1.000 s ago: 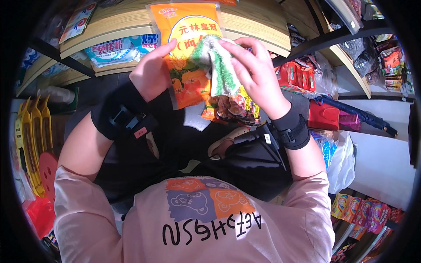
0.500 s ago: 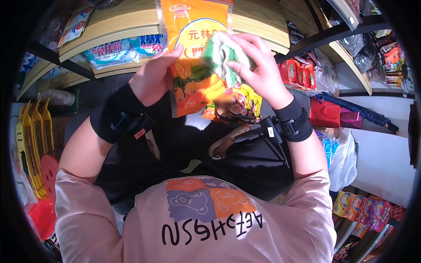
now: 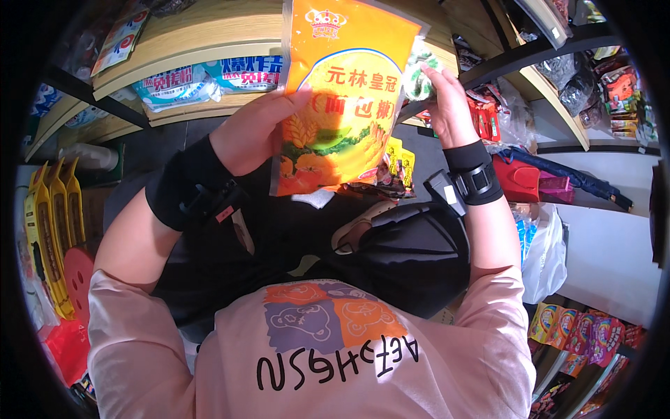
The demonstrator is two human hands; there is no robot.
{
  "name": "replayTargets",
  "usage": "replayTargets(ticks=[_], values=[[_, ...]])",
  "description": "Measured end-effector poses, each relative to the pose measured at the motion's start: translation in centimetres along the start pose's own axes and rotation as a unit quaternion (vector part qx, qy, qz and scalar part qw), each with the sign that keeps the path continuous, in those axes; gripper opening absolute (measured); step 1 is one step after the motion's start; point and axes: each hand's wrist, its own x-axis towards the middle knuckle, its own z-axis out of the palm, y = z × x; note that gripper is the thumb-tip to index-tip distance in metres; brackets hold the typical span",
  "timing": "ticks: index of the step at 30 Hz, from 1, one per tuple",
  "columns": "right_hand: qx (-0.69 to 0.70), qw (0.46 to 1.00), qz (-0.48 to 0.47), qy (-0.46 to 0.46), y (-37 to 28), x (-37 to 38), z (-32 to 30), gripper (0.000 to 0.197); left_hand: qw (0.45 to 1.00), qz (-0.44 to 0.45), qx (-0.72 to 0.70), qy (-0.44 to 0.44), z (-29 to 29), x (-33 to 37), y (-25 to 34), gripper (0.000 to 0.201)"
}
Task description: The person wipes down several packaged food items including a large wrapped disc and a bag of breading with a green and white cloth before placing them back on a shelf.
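Observation:
My left hand [image 3: 255,133] grips the left edge of an orange bag of bread crumbs [image 3: 342,84], thumb on its front, fingers hidden behind. The bag stands roughly upright, its printed front toward me. At the bag's right edge, my right hand [image 3: 450,105] is closed on a green-and-white cloth [image 3: 420,70], partly hidden by the bag. Below and behind the bag, dark and yellow food packets [image 3: 398,171] show in part.
Wooden shelves [image 3: 209,35] curve across the far side, with blue-and-white detergent bags [image 3: 174,87] under the upper board. Yellow packets [image 3: 52,230] hang at left. A red pouch [image 3: 516,180] and a white plastic bag [image 3: 548,258] are at right, above colourful candy packets [image 3: 576,335].
The cloth has moved right, from the bag's front to its right edge. My left hand has shifted the bag slightly right, and its front is now uncovered.

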Motion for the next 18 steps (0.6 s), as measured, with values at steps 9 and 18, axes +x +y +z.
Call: replayTargets(ticks=[9,18], values=[[0.193,0.956,0.117,-0.186,0.8,-1.4,2.1,0.034,0.99,0.076,-0.046,0.111,-1.0,0.5,0.7,0.039],[0.02,0.967,-0.018,-0.252,-2.1,-6.9,8.0,0.044,0.983,0.032,-0.168,0.062,-1.9,0.1,-0.5,0.044]])
